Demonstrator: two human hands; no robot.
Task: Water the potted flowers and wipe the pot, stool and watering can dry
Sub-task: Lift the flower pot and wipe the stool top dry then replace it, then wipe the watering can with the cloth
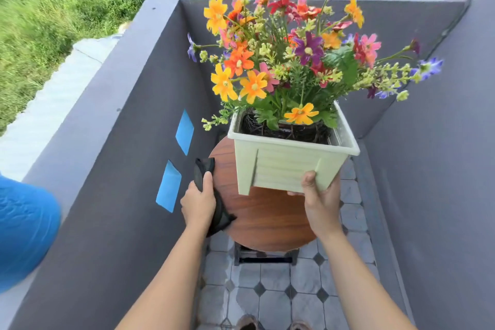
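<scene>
A pale green square pot point(286, 166) full of colourful flowers point(292, 51) is lifted and tilted above a round wooden stool point(265, 220). My right hand point(320, 195) grips the pot's near bottom corner, thumb on its front wall. My left hand point(199, 199) holds a black cloth point(211, 195) at the stool's left edge, pressed on the wooden top. The watering can is not in view.
Grey parapet walls point(128, 142) close in the narrow balcony on the left, far side and right. Two blue patches point(184, 131) mark the left wall. The tiled floor point(276, 297) looks wet. A blue object point(24, 230) sits at the left edge. My shoes point(247, 323) show below.
</scene>
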